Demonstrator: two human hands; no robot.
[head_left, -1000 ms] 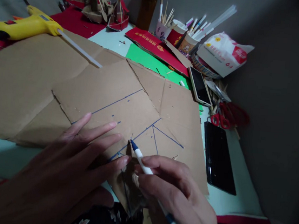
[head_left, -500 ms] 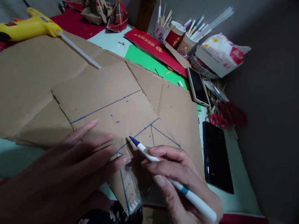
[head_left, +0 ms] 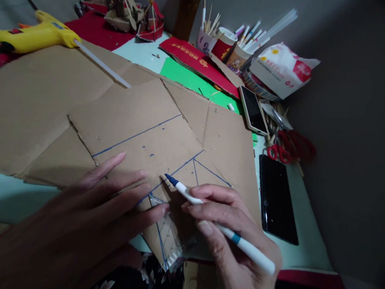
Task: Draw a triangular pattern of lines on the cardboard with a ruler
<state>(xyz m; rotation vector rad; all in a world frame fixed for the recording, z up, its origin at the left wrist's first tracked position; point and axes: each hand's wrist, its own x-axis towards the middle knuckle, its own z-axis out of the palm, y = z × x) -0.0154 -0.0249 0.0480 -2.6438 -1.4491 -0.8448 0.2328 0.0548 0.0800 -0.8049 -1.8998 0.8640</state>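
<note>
Head view: the left hand [head_left: 104, 208] lies flat with its fingers spread, gripping nothing, pressed down on a large brown cardboard sheet [head_left: 141, 108]. Its fingertips reach the edge of a clear ruler [head_left: 169, 240] that lies on the near corner of the sheet. The right hand [head_left: 237, 248] is closed around a white pen [head_left: 244, 246] with a blue tip and a blue band. The tip touches the cardboard just beyond the left fingertips, where several drawn blue lines meet. The sheet rests on a pale counter [head_left: 301, 250] and overhangs its near edge.

At the far left a yellow glue gun [head_left: 36, 36] lies on the sheet with a glue stick jutting from its rear. Beyond the sheet lie a green sheet [head_left: 188, 78] and a red packet [head_left: 194, 58] with gold characters, too small to read. Printed paper cups [head_left: 227, 45] hold pens and sticks, and beside them a white bag [head_left: 283, 69] carries red labels whose print is illegible. A white-edged phone [head_left: 253, 109], red scissors [head_left: 280, 153] and a black phone [head_left: 277, 198] lie along the right side. A cardboard model ship [head_left: 127, 8] stands at the back.
</note>
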